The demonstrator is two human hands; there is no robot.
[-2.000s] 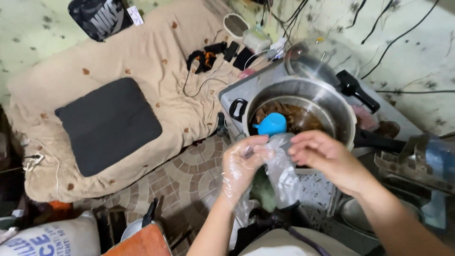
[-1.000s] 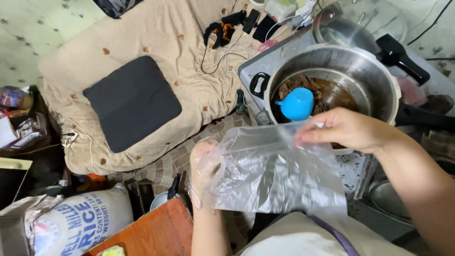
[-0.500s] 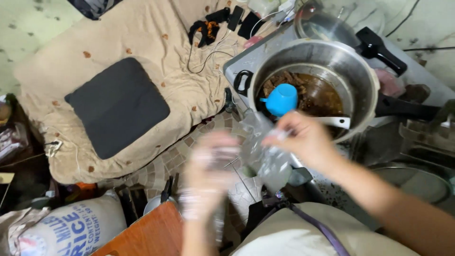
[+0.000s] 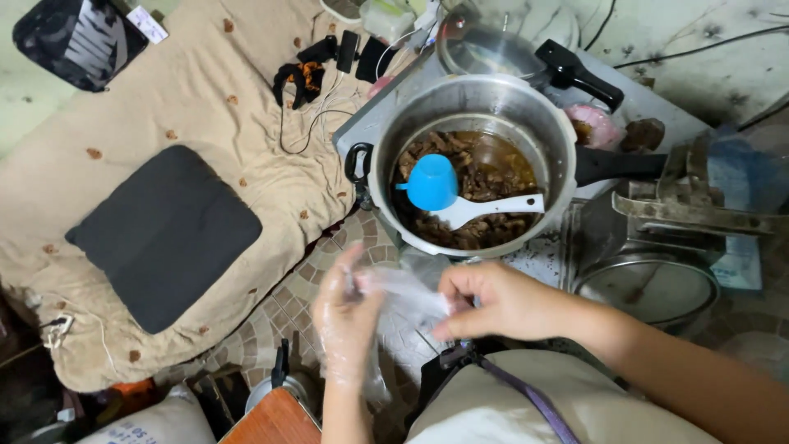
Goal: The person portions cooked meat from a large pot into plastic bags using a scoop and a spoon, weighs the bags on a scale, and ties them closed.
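Both hands together low in the view, left hand (image 4: 345, 316) sheathed in thin clear film, right hand (image 4: 493, 300) bare and pinching the crumpled clear plastic bag (image 4: 403, 300) stretched between them. Bag bunched, long axis roughly side to side, mouth not readable. Straight ahead and just above the hands, the big steel pot (image 4: 472, 160) of dark stew, with a blue ladle (image 4: 433, 182) lying inside, white handle pointing right. Right hand nearer the pot rim, left hand farther out over the tiled floor (image 4: 271, 316). Hard to tell whether the film on the left hand is a glove or part of the bag. Pot lid (image 4: 501, 45) behind, bed (image 4: 189, 90) off to the left.
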